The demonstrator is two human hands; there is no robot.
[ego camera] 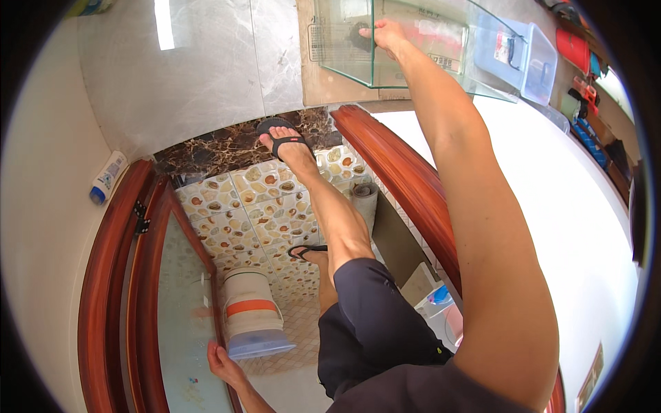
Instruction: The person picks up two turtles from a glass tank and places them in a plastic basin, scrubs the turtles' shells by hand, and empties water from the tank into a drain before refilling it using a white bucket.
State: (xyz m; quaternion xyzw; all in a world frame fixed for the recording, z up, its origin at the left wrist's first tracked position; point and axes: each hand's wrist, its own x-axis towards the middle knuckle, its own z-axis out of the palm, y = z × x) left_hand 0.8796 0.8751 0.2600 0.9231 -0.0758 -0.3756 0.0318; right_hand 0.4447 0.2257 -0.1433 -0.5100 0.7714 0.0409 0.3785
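At the top, my right hand point(388, 37) reaches to a clear glass tank point(335, 73). Its fingers close around a dark, rough pad point(361, 37), perhaps a scouring pad, partly seen through the glass. Brown cardboard point(320, 93) with printing lies under the tank. Down at the lower left, my left hand point(224, 364) appears to hold nothing, its fingers loosely bent and thumb apart. It overlaps the edge of a wood-framed glass door point(186, 310); whether it touches the frame I cannot tell.
My sandalled foot point(292, 147) is by the dark marble threshold point(206, 144). A white bucket point(247, 289) stands near the door, a rolled mat point(365, 199) by the right red-brown door frame point(403, 170). A bottle point(108, 175) is at left, a plastic bin point(539, 67) at upper right.
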